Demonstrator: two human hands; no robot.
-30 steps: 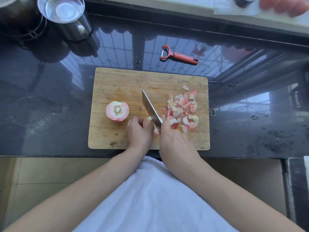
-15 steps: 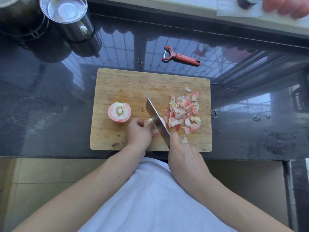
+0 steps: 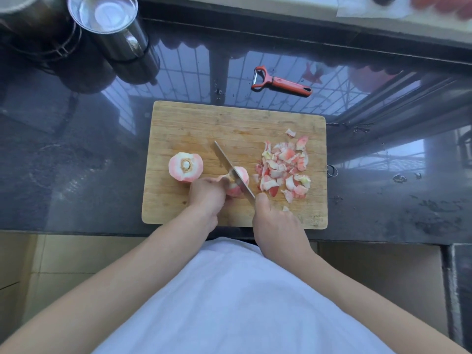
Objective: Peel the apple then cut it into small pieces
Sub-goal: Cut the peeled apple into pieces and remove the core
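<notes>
On the wooden cutting board (image 3: 194,123) my left hand (image 3: 205,196) holds a peeled pink apple piece (image 3: 241,175) near the board's middle. My right hand (image 3: 277,223) grips the knife (image 3: 231,166) by its hidden handle, and the blade lies across that piece, its tip pointing up and left. A second peeled apple half (image 3: 185,167) stands cut face up at the board's left. A heap of small pink and white apple pieces (image 3: 283,169) covers the board's right side.
A red peeler (image 3: 281,83) lies on the dark glossy counter beyond the board. Two steel pots (image 3: 107,24) stand at the far left corner. The counter's front edge runs just below the board.
The knife blade has shifted left onto the held apple piece. My left hand slid slightly left along the piece. The view moved a little.
</notes>
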